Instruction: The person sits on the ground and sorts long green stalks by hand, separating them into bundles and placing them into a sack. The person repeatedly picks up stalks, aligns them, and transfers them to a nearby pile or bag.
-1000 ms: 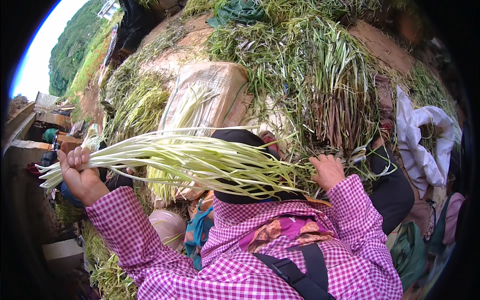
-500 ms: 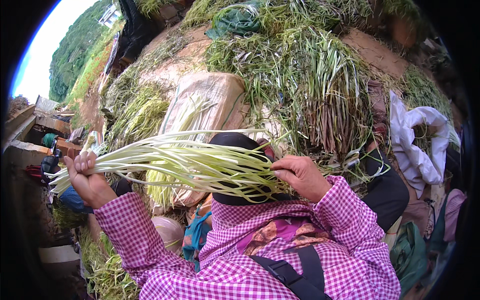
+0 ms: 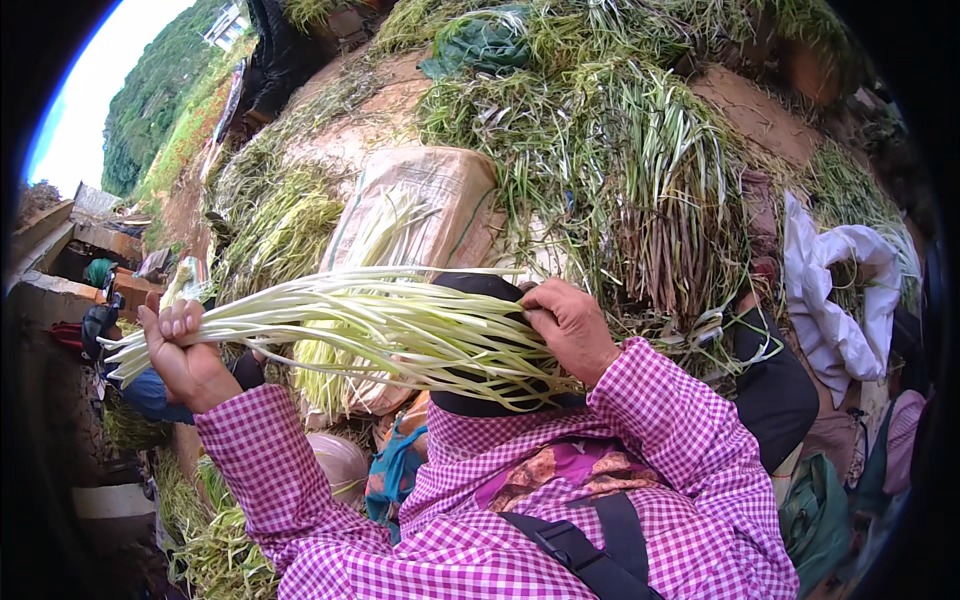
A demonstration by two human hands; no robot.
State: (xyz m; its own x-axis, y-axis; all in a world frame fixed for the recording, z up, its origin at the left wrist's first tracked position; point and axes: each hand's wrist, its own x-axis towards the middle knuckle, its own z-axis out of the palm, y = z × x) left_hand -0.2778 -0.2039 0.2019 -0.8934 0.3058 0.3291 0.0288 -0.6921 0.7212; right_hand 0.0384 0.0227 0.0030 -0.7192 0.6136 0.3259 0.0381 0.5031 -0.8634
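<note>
A long bundle of pale green-white leafy stalks (image 3: 390, 325), resembling blanched chives, lies level across the front of my body. My left hand (image 3: 185, 352) is closed round its whiter left end, where short ends stick out past the fist. At the loose right end, my right hand (image 3: 573, 325) is closed in a pinch on the stalk tips; how many it grips is hidden by the fingers. Beyond the bundle, more pale stalks (image 3: 392, 232) rest on a beige woven sack (image 3: 455, 185).
A big heap of green stalks with brownish ends (image 3: 690, 220) covers the ground ahead. A yellowish heap (image 3: 285, 225) lies left of the sack. To the right are a white plastic bag (image 3: 830, 290) and a dark green cloth (image 3: 815, 510). A pale round object (image 3: 338, 460) sits by my left sleeve.
My right hand has moved slightly left and up along the bundle's loose end, with its fingers still pinched. The left hand keeps its grip and has hardly shifted.
</note>
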